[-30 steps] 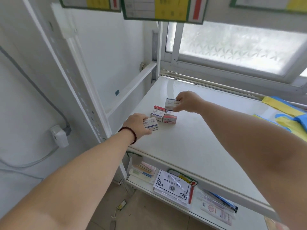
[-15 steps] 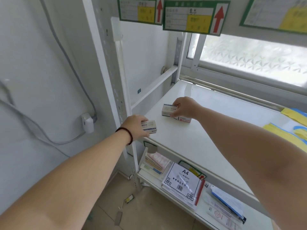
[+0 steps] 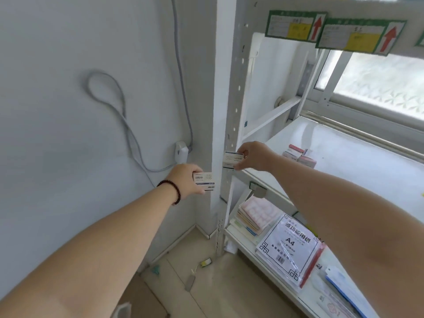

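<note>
White card with blue print: a small paper-clip box sits in the left hand, fingers curled round its near end, label facing up. The hand is off the shelf, in front of the wall, left of the steel upright. A black bead bracelet is on that wrist.

Right hand pinches a second white box by its right end, fingers on top, thumb beneath. The box juts out left of the hand and crosses the upright. Whether another box rides under it, cannot tell.

Just right of the right hand, beyond its wrist, a cluster of red-and-white boxes lies on the white shelf board, apart from the hand.

Below the right forearm, on the lower shelf: an A4 paper pack, with notebooks stacked to its left. A plug adapter is on the wall just above the left hand.
</note>
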